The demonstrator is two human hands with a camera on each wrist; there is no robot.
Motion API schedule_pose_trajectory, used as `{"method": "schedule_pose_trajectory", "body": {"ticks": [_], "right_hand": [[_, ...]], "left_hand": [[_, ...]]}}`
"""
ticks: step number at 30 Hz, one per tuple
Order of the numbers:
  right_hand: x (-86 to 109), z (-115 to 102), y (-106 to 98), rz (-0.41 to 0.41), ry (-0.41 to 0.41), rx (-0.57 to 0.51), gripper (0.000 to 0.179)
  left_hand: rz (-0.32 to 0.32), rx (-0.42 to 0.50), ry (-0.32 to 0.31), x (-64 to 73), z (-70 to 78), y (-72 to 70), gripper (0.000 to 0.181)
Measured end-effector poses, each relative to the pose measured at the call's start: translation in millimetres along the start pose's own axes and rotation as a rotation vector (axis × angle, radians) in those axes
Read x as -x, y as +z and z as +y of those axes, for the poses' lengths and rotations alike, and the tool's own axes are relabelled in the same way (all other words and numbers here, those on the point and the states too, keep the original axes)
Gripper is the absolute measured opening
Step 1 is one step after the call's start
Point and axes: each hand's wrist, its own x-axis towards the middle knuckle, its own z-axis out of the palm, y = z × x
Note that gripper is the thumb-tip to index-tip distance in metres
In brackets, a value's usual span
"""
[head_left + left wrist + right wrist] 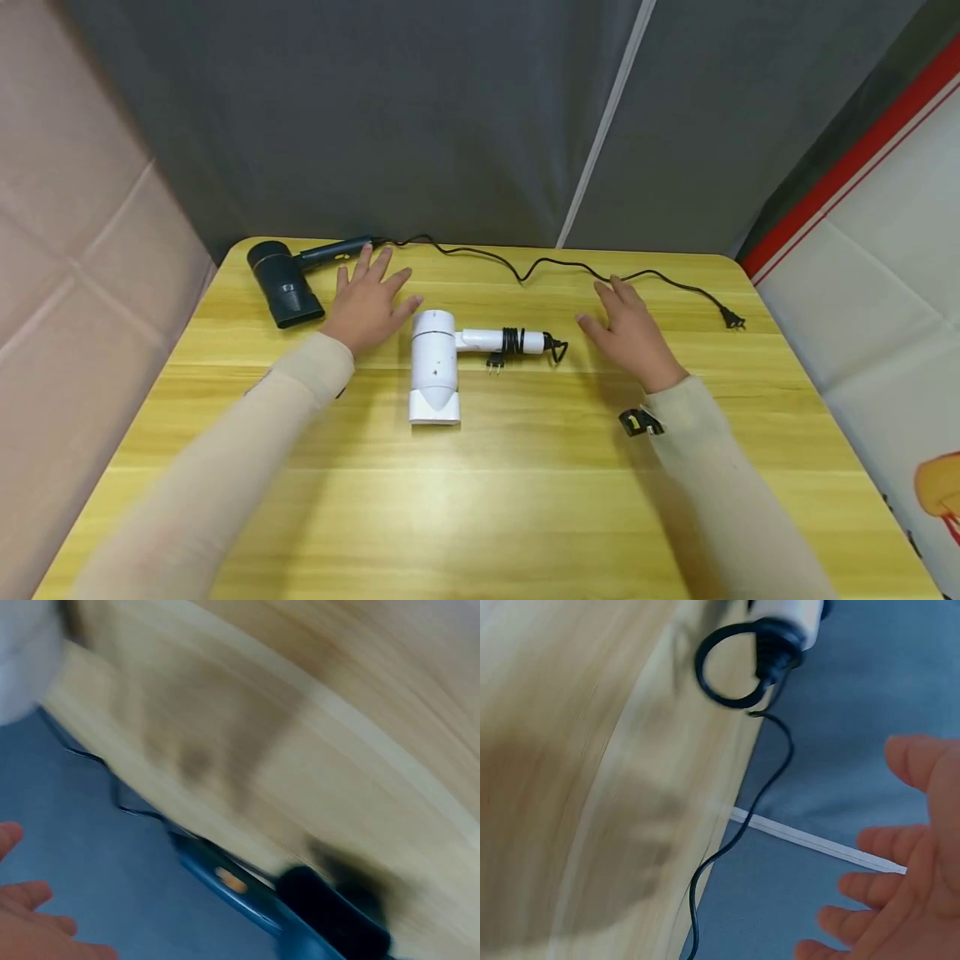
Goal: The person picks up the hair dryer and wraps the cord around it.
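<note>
A white hair dryer [434, 362] lies mid-table, its handle to the right with a black cord [513, 341] wound round it and a small plug below. Farther back on the left lies a dark hair dryer [281, 279], its handle [232, 887] showing in the left wrist view. My left hand [367, 304], fingers spread, hovers between the two dryers and holds nothing. To the right of the white dryer's cord loop [731, 664], my right hand [633, 337] has its fingers extended, also holding nothing.
The dark dryer's cord [525, 271] runs wavily along the wooden table's [480, 517] back edge to a plug [732, 318] at the right. A grey curtain [390, 125] stands behind the table, with pale panels at both sides.
</note>
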Motion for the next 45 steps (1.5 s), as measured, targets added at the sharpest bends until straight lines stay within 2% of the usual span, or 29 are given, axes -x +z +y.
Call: {"method": "schedule_pose_trajectory", "body": {"ticks": [6,10,13,18,21,23,26,30,36,42,45], "right_hand": [[-26.9,2.4,1.5,-0.017,-0.055,0.135,0.068],[-53.9,-7.4,2.8,-0.068,-0.072,0.220,0.067],[-74.0,-17.5,6.9,-0.131,-0.078,0.287,0.067],[-102.4,-34.9,15.4,-0.219,-0.089,0.362,0.065],[-116.4,-46.8,18.7,-0.257,-0.106,0.398,0.064],[-125.1,-54.1,21.2,-0.279,-0.127,0.416,0.064],[-136.4,-62.2,25.1,-0.307,-0.138,0.428,0.064],[-149.4,-70.4,30.4,-0.334,-0.143,0.441,0.064],[-159.7,-84.1,42.5,-0.335,-0.183,0.441,0.062],[-161.0,-88.1,48.5,-0.340,-0.202,0.416,0.066],[-161.0,-89.7,49.4,-0.337,-0.217,0.407,0.066]], "left_hand": [[0.014,-0.083,0.003,-4.3,-43.4,-16.6,0.066],[-0.006,-0.075,-0.029,-3.6,-73.9,-30.8,0.066],[-0.013,-0.025,-0.081,-0.3,-95.6,-37.5,0.068],[-0.046,0.069,-0.235,4.8,-122.6,-41.7,0.078],[-0.100,0.068,-0.325,3.7,-132.2,-44.0,0.087],[-0.138,0.064,-0.353,0.1,-137.1,-46.0,0.090],[-0.189,0.059,-0.354,-9.2,-142.6,-46.0,0.094],[-0.230,0.054,-0.347,-22.0,-149.4,-38.7,0.096],[-0.254,0.004,-0.344,-26.5,-160.3,-33.2,0.083],[-0.189,-0.016,-0.336,-25.9,-167.1,-29.6,0.069],[-0.191,0.014,-0.366,-25.0,-166.0,-25.5,0.072]]}}
